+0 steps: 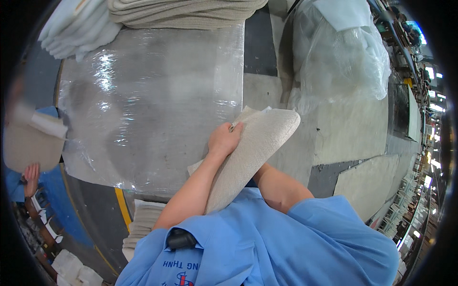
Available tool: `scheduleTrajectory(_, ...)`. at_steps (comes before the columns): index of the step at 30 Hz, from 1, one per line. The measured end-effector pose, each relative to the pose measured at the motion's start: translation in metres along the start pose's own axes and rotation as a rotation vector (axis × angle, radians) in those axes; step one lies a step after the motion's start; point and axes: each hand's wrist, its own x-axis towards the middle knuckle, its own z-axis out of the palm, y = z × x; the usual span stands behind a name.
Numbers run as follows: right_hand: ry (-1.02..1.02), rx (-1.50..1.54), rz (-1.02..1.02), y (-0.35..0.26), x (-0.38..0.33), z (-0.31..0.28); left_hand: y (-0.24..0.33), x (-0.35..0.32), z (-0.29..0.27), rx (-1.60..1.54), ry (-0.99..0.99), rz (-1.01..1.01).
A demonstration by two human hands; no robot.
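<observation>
Beige, woven-looking fabric pad with a rounded end (253, 155): held aslant before the torso, above the near edge of a broad surface wrapped in clear plastic (162, 138). Left hand (225, 139) at its left edge, fingers curled in, pinching fabric against the thumb. Right forearm (281, 186) passes under the pad; right hand hidden, fingers cannot be told. Work looks partway: fabric covers the visible face, but the upper end appears loose, a bit of white showing; that end seems left to settle. Underside unseen. Beyond: thick stack of beige fabric pieces (186, 14), beside white fluffy sheets (81, 31); whether finished, unclear. Far left, a co-worker's hand (32, 177) at another beige pad (31, 148).
</observation>
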Motion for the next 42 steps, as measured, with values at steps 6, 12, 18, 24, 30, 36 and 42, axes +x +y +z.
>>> scheduleTrajectory(6,0.014,-0.050,-0.007,0.004,0.005,0.014,-0.004,0.002,-0.005,-0.029,0.159,0.151)
scheduleTrajectory(12,0.014,-0.078,-0.004,0.002,0.000,0.019,-0.016,0.016,-0.002,-0.015,0.340,0.255)
scheduleTrajectory(18,0.004,-0.095,-0.019,0.005,0.006,0.017,-0.009,0.008,0.006,-0.014,0.310,0.258)
scheduleTrajectory(24,-0.027,-0.085,-0.045,0.003,0.007,0.018,-0.015,0.013,0.008,0.009,0.333,0.267)
scheduleTrajectory(30,-0.055,-0.031,-0.101,-0.005,0.007,0.014,-0.045,-0.013,-0.016,0.083,0.002,0.183)
scheduleTrajectory(36,0.051,-0.012,-0.187,-0.036,0.002,0.037,-0.073,-0.046,-0.022,-0.254,-0.025,-0.055)
scheduleTrajectory(42,-0.110,0.029,-0.162,-0.029,-0.010,0.013,-0.049,-0.043,-0.007,-0.246,0.133,0.160)
